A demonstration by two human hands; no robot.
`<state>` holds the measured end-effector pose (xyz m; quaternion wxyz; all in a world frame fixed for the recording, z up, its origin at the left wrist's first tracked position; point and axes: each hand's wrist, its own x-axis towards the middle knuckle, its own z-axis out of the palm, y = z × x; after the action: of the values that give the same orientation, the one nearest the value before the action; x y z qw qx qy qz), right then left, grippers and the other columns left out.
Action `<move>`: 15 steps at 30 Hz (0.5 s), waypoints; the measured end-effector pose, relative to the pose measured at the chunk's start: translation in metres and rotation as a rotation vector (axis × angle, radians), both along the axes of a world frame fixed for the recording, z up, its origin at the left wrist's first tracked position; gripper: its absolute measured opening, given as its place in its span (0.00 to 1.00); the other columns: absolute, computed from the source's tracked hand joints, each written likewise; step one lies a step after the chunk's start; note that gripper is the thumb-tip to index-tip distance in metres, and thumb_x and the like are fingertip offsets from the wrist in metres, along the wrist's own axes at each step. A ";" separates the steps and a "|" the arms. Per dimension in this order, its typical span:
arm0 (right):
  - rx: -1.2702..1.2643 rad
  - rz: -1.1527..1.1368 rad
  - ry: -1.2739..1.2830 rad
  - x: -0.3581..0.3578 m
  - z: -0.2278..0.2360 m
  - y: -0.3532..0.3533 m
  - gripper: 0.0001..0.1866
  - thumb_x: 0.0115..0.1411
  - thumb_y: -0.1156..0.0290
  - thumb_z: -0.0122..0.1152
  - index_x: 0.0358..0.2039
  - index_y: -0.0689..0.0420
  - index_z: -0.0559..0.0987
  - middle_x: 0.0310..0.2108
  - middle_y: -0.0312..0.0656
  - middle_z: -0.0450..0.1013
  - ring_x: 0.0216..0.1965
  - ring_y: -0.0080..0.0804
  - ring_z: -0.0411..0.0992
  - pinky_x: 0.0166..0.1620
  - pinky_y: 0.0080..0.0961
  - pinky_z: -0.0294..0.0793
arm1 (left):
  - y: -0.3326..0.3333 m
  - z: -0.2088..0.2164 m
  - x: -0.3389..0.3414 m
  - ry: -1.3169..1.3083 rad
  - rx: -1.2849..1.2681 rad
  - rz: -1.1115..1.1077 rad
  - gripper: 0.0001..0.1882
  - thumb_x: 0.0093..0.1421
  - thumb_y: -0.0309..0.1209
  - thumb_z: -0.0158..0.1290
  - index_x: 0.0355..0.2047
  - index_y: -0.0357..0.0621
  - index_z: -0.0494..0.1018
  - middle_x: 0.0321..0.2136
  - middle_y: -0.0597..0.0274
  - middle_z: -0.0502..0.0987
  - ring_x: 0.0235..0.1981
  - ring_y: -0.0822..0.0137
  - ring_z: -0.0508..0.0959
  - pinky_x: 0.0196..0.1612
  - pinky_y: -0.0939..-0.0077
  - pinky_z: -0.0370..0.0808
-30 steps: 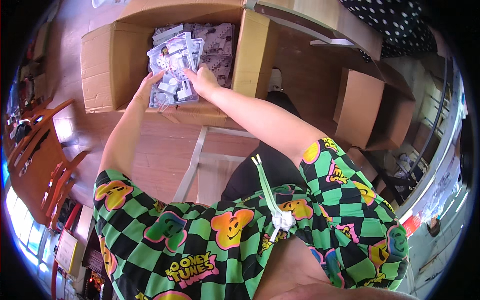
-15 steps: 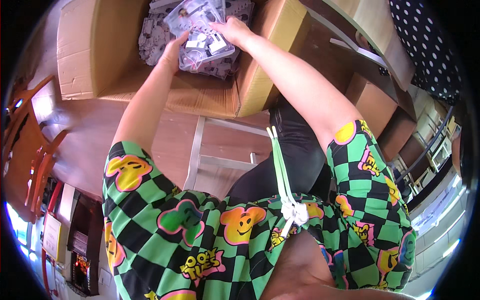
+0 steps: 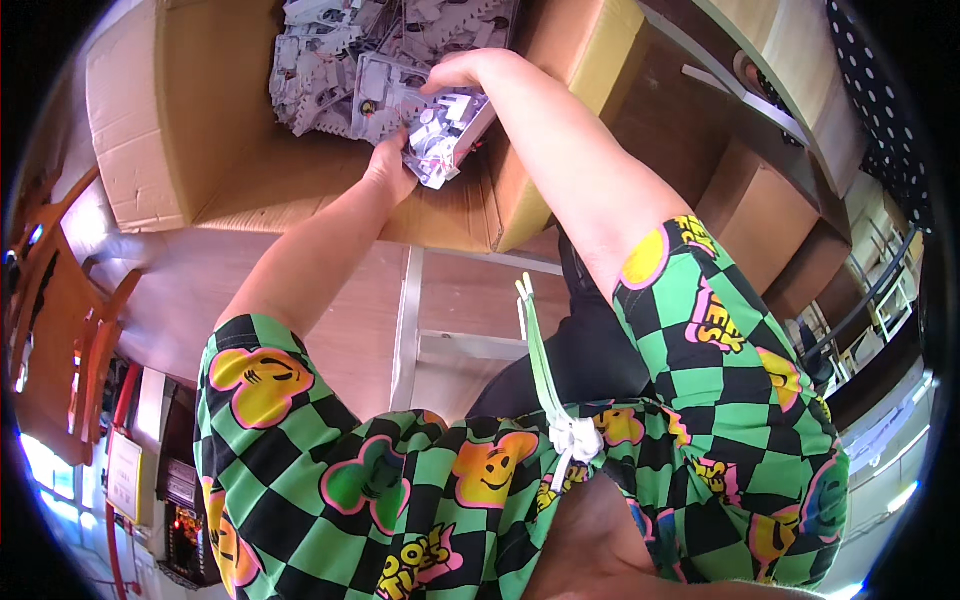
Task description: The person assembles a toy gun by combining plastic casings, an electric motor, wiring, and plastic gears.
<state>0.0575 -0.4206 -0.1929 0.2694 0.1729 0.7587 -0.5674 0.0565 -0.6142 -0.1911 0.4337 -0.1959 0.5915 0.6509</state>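
Observation:
A white and clear plastic assembly [image 3: 443, 132], with small parts and thin wires on it, is tilted inside the near right part of an open cardboard box [image 3: 130, 130]. My left hand [image 3: 393, 168] grips its near left edge, thumb up. My right hand [image 3: 470, 72] is curled at its far side; some of its fingertips are hidden. Beneath and beyond lie several flat, grey-white plastic assemblies [image 3: 312, 85] with toothed edges, stacked in rows against one another.
The box's right flap [image 3: 570, 70] rises beside my right forearm. Under the box's near edge stands a pale metal frame [image 3: 408, 320]. Brown cartons [image 3: 765, 215] sit to the right below a wooden tabletop [image 3: 790, 60]. Wooden chairs [image 3: 60, 330] are at the left.
Both hands have moved down and right with the plastic assembly, toward the box's near right corner. It is tilted differently, and more of the stacked pieces show behind it.

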 end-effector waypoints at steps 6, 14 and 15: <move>0.112 0.097 -0.083 -0.002 -0.012 0.002 0.27 0.54 0.54 0.57 0.50 0.58 0.75 0.48 0.41 0.74 0.46 0.31 0.73 0.49 0.31 0.69 | 0.000 -0.029 0.015 0.090 -0.080 0.119 0.16 0.65 0.37 0.42 0.51 0.47 0.66 0.46 0.62 0.73 0.46 0.61 0.73 0.51 0.64 0.69; 0.363 0.164 0.097 0.004 0.014 -0.014 0.35 0.50 0.48 0.59 0.56 0.54 0.70 0.57 0.41 0.66 0.57 0.36 0.65 0.57 0.31 0.64 | 0.005 -0.043 0.025 0.202 -0.301 -0.124 0.29 0.59 0.52 0.47 0.57 0.54 0.62 0.57 0.65 0.66 0.54 0.60 0.66 0.58 0.59 0.51; 0.384 0.132 0.135 0.006 0.017 -0.015 0.37 0.49 0.45 0.60 0.53 0.59 0.72 0.55 0.45 0.67 0.55 0.38 0.67 0.56 0.30 0.65 | 0.004 -0.046 0.018 0.203 -0.300 -0.126 0.29 0.59 0.52 0.47 0.57 0.54 0.62 0.57 0.65 0.66 0.54 0.60 0.66 0.58 0.59 0.51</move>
<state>0.0638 -0.4356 -0.1756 0.2167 0.1324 0.8789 -0.4037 0.0750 -0.6101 -0.2370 0.3775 -0.1541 0.7337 0.5436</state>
